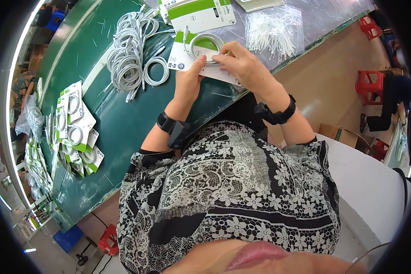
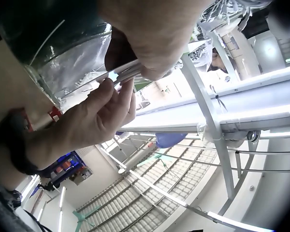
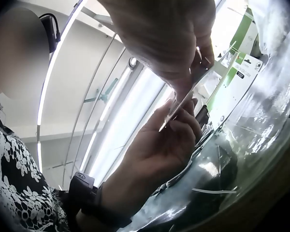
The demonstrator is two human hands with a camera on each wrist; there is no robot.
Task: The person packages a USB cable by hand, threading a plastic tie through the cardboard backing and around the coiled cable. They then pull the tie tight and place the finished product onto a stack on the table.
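My left hand (image 1: 187, 84) grips a green-and-white packaging card (image 1: 180, 57) at its lower left edge, thumb on the front. A coiled white cable (image 1: 207, 35) lies against the card's face, one connector end sticking up at the left. At the coil's lower right, my right hand (image 1: 247, 68) pinches the cable with bent fingers and thumb. In the left wrist view, the right hand (image 2: 94, 116) meets the card's edge. From the right wrist, the card (image 3: 183, 104) appears edge-on, with the left hand (image 3: 159, 145) holding it from below.
A heap of coiled white cables (image 1: 123, 59) lies on the green table (image 1: 116, 132), left of the hands. Farther left are several carded cables (image 1: 75, 121). Blank packaging cards (image 1: 201, 18) sit behind the hands, beside a plastic bag of white ties (image 1: 271, 34). Red stools (image 1: 369, 86) stand at right.
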